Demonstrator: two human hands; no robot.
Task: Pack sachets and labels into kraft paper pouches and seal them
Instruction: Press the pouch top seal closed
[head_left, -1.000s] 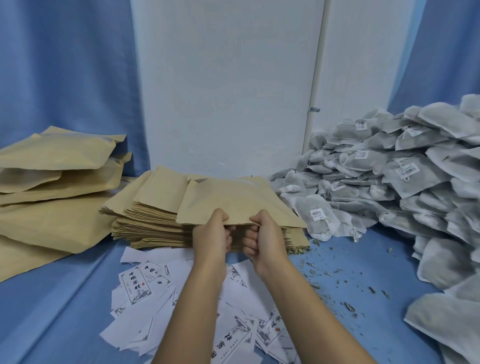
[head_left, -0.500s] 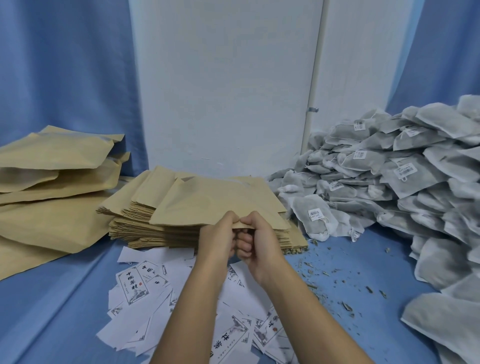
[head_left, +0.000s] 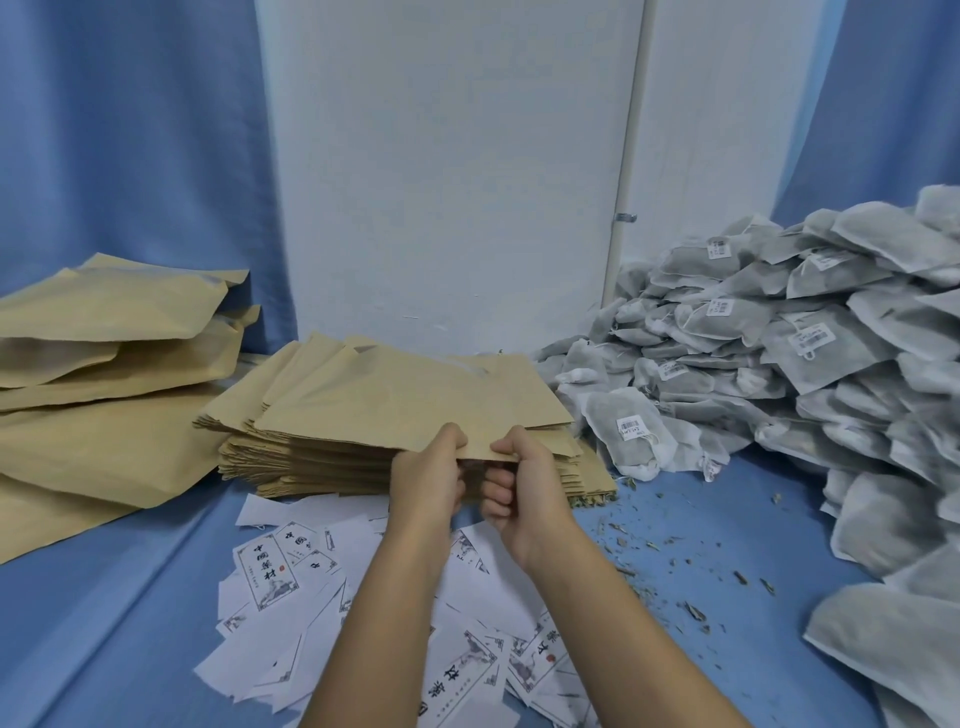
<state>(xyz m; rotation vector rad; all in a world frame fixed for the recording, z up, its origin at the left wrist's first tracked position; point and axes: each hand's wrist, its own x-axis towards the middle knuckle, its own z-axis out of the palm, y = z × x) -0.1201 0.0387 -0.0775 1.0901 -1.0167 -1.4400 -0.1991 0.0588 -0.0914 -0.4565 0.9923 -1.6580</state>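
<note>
Fingers of both hands are curled on the near edge of the top pouch at frame centre. That pouch lies on a stack of flat kraft pouches, with its near edge lifted a little off the stack. Bulkier pouches are heaped at the left edge. A big pile of grey sachets fills the right side, and the nearest ones touch the stack. White printed labels are strewn on the blue desk below the stack, partly hidden by the two forearms. Dry crumbs are scattered lower right. A white wall stands behind, between blue curtains.

The left hand pinches the edge with its thumb on top and its fingers hidden underneath. The right hand, just beside it, grips the same edge, thumb on top and fingers folded tight below.
</note>
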